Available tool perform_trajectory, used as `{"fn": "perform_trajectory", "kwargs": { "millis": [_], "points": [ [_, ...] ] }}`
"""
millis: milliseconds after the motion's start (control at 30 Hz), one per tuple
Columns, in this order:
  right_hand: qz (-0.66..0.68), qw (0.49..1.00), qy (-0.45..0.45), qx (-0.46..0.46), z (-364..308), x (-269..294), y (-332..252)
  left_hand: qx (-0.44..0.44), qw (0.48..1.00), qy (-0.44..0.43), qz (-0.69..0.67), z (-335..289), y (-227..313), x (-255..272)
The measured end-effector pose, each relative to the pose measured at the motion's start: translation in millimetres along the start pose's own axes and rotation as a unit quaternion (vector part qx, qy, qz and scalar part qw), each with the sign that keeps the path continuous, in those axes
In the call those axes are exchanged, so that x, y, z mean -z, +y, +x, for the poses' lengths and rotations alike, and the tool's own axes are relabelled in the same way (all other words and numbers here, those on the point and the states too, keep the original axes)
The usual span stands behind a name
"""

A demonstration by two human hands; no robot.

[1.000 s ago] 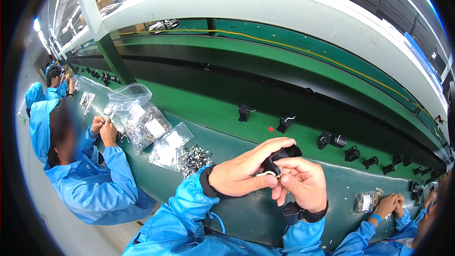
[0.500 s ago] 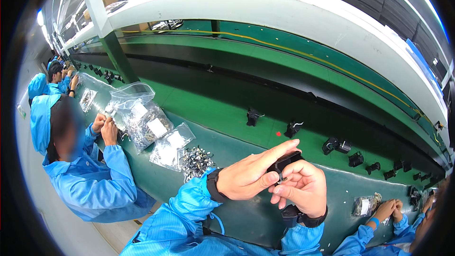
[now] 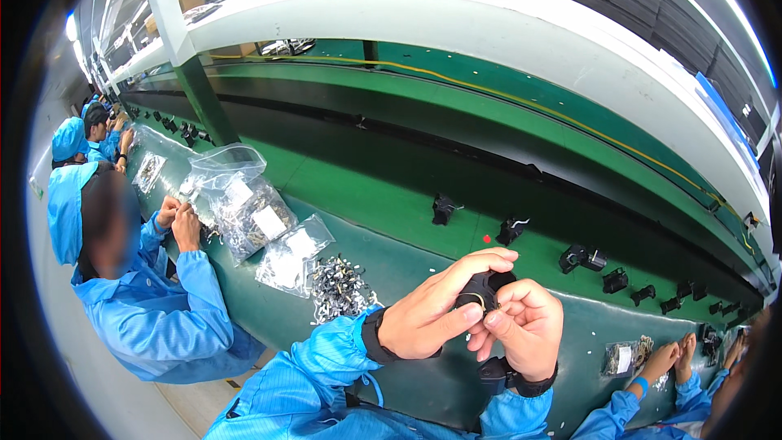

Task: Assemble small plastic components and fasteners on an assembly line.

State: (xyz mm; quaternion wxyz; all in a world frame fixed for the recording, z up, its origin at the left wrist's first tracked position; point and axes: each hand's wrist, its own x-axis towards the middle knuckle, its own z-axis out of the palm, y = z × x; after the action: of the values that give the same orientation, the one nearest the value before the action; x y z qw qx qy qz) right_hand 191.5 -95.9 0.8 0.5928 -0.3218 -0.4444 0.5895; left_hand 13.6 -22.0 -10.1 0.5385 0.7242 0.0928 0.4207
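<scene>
Right of the head view's lower centre, our left hand (image 3: 428, 318) clasps a black part (image 3: 477, 286) with a pale wire (image 3: 467, 297), our right hand (image 3: 525, 324) pinching its lower right edge, while small pieces (image 3: 336, 285) lie beside clear bags (image 3: 252, 220) left of centre and black units (image 3: 511, 231) dot the green strip (image 3: 326, 195) at right.

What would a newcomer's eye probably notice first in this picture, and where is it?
Probably the left hand and right hand, just right of centre and low, holding a black part together. Next, left of them, come clear plastic bags and a loose pile of small parts. Beyond the hands, black pieces trail rightward along a bright green strip.
</scene>
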Motion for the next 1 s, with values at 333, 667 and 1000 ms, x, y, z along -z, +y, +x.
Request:
{"fn": "perform_trajectory", "kwargs": {
  "millis": [333,667,1000],
  "points": [
    [-0.042,0.998,0.014,0.042,4.7,-1.5,10.5,0.015,0.999,-0.028,0.005,2.2,-7.4,14.6],
    [-0.097,0.993,0.044,0.047,12.6,-3.6,11.2,0.048,0.998,-0.012,0.030,5.2,-13.9,22.1],
    [-0.215,0.974,0.044,0.062,19.0,-11.0,15.6,0.047,0.997,0.045,0.038,8.7,-20.0,24.4]
  ]
}}
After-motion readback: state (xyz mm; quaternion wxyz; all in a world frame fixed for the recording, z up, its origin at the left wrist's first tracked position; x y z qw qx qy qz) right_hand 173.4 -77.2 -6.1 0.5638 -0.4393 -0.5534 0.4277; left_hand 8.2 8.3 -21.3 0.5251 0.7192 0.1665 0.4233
